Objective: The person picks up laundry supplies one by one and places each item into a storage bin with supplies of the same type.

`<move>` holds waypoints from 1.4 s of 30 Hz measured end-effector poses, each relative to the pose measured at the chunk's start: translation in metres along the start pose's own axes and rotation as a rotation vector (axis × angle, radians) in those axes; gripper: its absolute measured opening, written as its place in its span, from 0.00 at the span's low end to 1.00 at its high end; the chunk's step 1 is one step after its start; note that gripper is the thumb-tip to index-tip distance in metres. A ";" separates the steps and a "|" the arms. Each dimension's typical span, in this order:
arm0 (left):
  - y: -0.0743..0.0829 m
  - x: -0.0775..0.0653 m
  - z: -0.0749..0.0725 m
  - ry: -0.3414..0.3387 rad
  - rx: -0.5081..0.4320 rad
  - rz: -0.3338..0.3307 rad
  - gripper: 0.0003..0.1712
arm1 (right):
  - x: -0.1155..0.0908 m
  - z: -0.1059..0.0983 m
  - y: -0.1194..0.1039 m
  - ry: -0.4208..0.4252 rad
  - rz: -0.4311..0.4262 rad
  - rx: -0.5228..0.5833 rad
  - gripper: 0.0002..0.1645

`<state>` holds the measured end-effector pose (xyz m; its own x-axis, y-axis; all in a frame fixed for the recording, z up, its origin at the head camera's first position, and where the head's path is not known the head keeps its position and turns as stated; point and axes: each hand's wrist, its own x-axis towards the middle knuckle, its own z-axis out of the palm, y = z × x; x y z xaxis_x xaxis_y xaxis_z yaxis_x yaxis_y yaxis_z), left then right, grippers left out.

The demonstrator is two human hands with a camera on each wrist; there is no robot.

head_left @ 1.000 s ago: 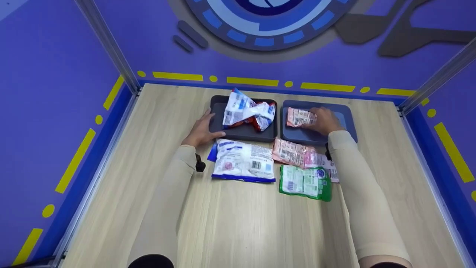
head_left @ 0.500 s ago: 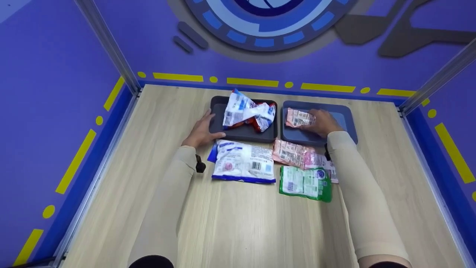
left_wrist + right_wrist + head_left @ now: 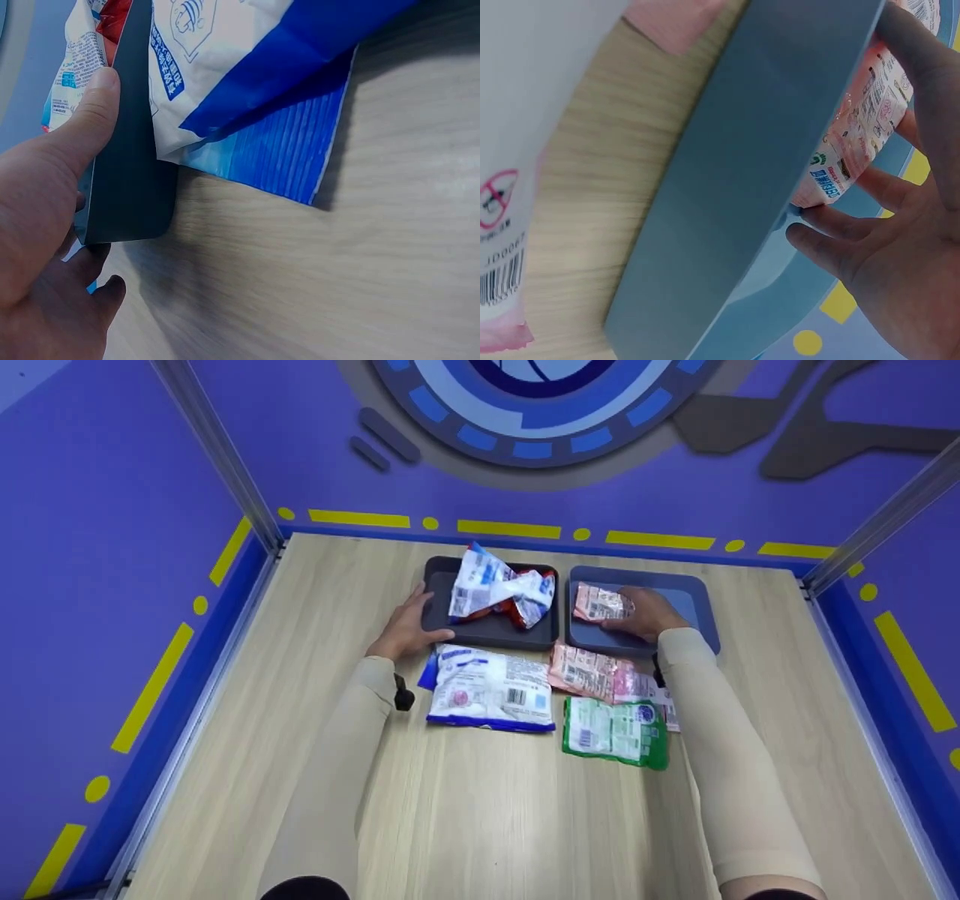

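Observation:
My left hand (image 3: 406, 628) grips the near left corner of a black tray (image 3: 439, 631), its thumb along the front rim and its fingers at the left side. Inside that tray lie a crumpled white-and-blue packet (image 3: 478, 583) and something red beneath it. A pink packet (image 3: 597, 603) sits at the left of the blue-grey tray (image 3: 697, 607). My right hand (image 3: 649, 612) holds this packet, with the thumb and fingers on opposite sides, as the right wrist view shows. In the left wrist view, a large white-and-blue packet (image 3: 217, 67) lies against the tray's front wall.
In front of the trays lie the large white-and-blue packet (image 3: 491, 690), another pink packet (image 3: 589, 670), a pink-and-white packet (image 3: 641, 686) partly under the right sleeve, and a green packet (image 3: 615, 731). Blue-purple walls (image 3: 112, 547) enclose the wooden table (image 3: 465, 810).
My right hand and the pink packet have shifted slightly left within the blue-grey tray. My left hand stays at the black tray's corner. The head view has tilted slightly.

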<state>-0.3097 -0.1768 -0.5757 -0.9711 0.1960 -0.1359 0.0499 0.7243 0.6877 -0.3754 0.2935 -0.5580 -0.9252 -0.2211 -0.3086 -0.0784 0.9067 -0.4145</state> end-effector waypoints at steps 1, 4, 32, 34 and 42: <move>0.000 0.000 0.000 0.000 0.000 0.001 0.56 | 0.000 0.000 0.000 -0.002 0.007 0.006 0.57; 0.000 0.000 0.000 0.003 -0.002 0.002 0.56 | -0.001 0.001 0.001 -0.009 0.019 0.015 0.59; -0.003 0.000 0.001 0.000 0.009 0.005 0.56 | -0.014 -0.001 -0.004 0.135 -0.093 0.043 0.53; -0.003 0.000 0.002 0.000 0.008 -0.003 0.56 | -0.017 -0.001 -0.006 0.161 -0.107 0.049 0.52; -0.002 0.002 0.002 0.004 0.003 -0.009 0.56 | -0.030 -0.003 -0.015 0.208 -0.140 0.070 0.50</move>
<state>-0.3108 -0.1764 -0.5790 -0.9724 0.1868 -0.1398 0.0416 0.7283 0.6840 -0.3481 0.2877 -0.5400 -0.9641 -0.2578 -0.0642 -0.1922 0.8434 -0.5018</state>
